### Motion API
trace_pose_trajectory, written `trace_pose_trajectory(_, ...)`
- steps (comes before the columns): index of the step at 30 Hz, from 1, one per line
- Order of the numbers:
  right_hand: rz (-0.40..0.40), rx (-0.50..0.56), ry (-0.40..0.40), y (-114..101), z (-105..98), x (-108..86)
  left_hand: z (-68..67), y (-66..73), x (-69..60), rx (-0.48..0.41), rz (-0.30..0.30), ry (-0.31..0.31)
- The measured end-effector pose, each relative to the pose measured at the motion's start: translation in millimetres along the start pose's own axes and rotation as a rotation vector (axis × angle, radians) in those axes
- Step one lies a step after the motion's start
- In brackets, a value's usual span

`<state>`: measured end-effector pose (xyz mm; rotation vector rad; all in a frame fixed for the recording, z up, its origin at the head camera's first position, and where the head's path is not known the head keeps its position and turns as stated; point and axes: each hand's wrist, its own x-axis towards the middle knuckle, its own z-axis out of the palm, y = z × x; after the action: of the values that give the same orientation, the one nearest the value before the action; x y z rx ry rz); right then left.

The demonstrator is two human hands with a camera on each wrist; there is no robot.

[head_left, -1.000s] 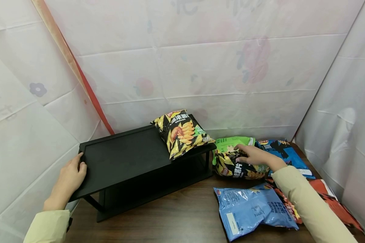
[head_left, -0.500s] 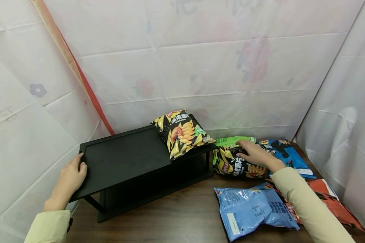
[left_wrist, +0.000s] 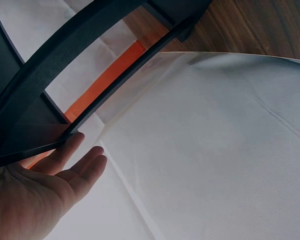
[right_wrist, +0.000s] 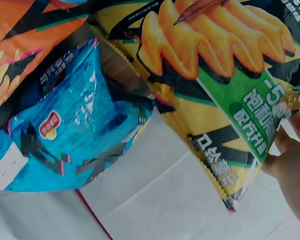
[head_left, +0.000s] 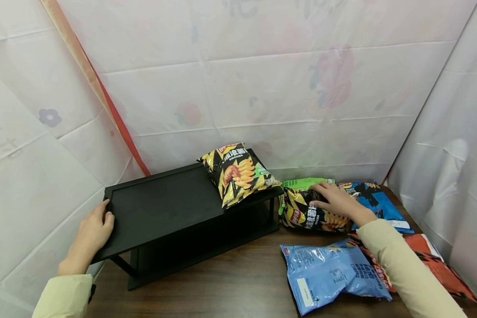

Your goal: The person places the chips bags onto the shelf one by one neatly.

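My left hand [head_left: 89, 234] rests at the left end of a black two-tier shelf [head_left: 163, 205]. Its thumb lies on the top board; in the left wrist view the loosely straight fingers [left_wrist: 92, 167] lie along the outer edge. On the right, my right hand [head_left: 338, 202] pinches the upper part of a black-and-yellow bag of potato chips [head_left: 298, 215], which stands tilted on the table. That bag's wavy-chip picture fills the upper right wrist view. A matching chip bag [head_left: 240, 174] lies on the shelf top at its right end.
Behind the held bag is a green bag [head_left: 308, 182], with a dark blue one [head_left: 381, 205] to its right. A light blue bag [head_left: 334, 274] lies face down in front. Red-orange bags [head_left: 441, 269] lie partly under my right sleeve. White cloth walls [head_left: 230, 88] surround the table [head_left: 222, 287].
The chip bag under my right hand has tipped so more of its printed front shows, covering more of the green bag. My left hand and the shelf have hardly moved.
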<state>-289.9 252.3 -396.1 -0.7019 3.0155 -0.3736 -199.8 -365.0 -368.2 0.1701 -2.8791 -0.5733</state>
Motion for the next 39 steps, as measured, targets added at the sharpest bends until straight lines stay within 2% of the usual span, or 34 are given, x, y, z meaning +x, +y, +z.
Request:
trace_pose_trajectory(7, 0.014, -0.125, -0.086, 7, -1, -2.3, -0.3, 0.3, 0.4, 0.003, 0.013, 0.017)
trace_pose_trajectory(12, -0.003, -0.165, -0.089, 10, 0, -3.3, 0.0, 0.6, 0.5, 0.003, 0.016, 0.022)
trace_pose_trajectory(17, -0.040, -0.163, -0.055, 10, 0, -5.2, 0.1, 0.8, 0.5, 0.009, 0.011, 0.018)
trace_pose_trajectory(25, -0.064, -0.144, -0.050, 9, -1, -7.4, -0.4, 0.3, 0.3, 0.006, 0.002, 0.007)
trace_pose_trajectory(34, -0.063, -0.128, -0.069, 6, -4, -9.4, 0.8, -1.2, 0.6, 0.006, 0.001, 0.006)
trace_pose_trajectory(39, -0.055, -0.109, -0.054, 5, -5, -11.1, 0.9, -1.8, 1.0, 0.002, 0.007, 0.015)
